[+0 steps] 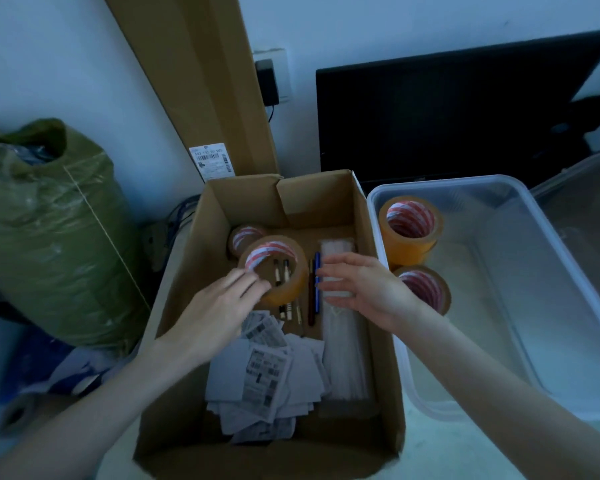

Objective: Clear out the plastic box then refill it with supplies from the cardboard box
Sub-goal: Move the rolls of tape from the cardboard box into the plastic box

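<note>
Left hand (222,306) pinches tape roll (274,268) over cardboard box (174,299), tilted for lifting out. Right hand (357,282) released, fingers (333,268) spread to receive. Plastic box (541,271), bench's right edge, holds two rolls.

The open brown cardboard box (378,244) stands left of the clear plastic box (548,258), their walls side by side. Inside the cardboard box, two brown tape rolls (293,258) lie at the back left, slim pens (311,289) in the middle, a long clear packet (343,341) along the right wall, and white paper labels (267,372) in front. Two more tape rolls (411,230) sit in the plastic box's left end. A flat black monitor (447,112) stands behind both.
</note>
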A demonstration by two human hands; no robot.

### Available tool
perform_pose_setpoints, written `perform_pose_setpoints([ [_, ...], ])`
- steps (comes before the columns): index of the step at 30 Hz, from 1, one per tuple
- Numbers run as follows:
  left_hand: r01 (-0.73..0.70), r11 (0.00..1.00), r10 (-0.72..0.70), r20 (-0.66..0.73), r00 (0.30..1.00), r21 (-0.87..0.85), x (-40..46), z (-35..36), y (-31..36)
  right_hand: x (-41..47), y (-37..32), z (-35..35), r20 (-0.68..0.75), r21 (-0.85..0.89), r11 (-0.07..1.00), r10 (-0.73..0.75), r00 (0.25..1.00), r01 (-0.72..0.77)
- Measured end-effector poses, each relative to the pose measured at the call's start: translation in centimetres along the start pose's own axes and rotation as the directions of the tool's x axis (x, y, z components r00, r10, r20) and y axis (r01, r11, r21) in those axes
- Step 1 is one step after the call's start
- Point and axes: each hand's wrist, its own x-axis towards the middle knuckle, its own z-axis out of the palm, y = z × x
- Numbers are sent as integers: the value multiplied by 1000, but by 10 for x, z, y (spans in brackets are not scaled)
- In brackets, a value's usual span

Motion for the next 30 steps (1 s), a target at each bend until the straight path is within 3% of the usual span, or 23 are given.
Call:
perform_pose_setpoints([
  [4,-146,989,146,42,988,-10,-15,-12,32,-4,10,9,97,36,999,36,995,-40],
  [10,-115,991,114,-7,993,-72,-16,8,33,-10,19,8,14,55,998,5,1000,-6],
  [13,73,962,-111,-131,985,-264,-8,22,25,-17,15,4,-62,94,993,-61,996,67],
  [16,273,882,-344,-127,930,-384,10,42,5,-23,7,-2,-97,122,985,-107,990,118],
  [20,422,877,-437,-16,899,-229,43,84,-38,-31,1,-5,-134,114,977,-164,977,180],
  [24,572,818,-556,172,813,-58,70,119,-73,-35,-2,-9,-152,77,975,-196,969,210],
  [27,548,826,-557,340,758,130,82,136,-87,-35,-2,-15,-174,81,973,-201,964,218],
  [30,491,841,-542,376,752,228,86,148,-89,-36,-1,-19,-193,114,970,-190,962,215],
])
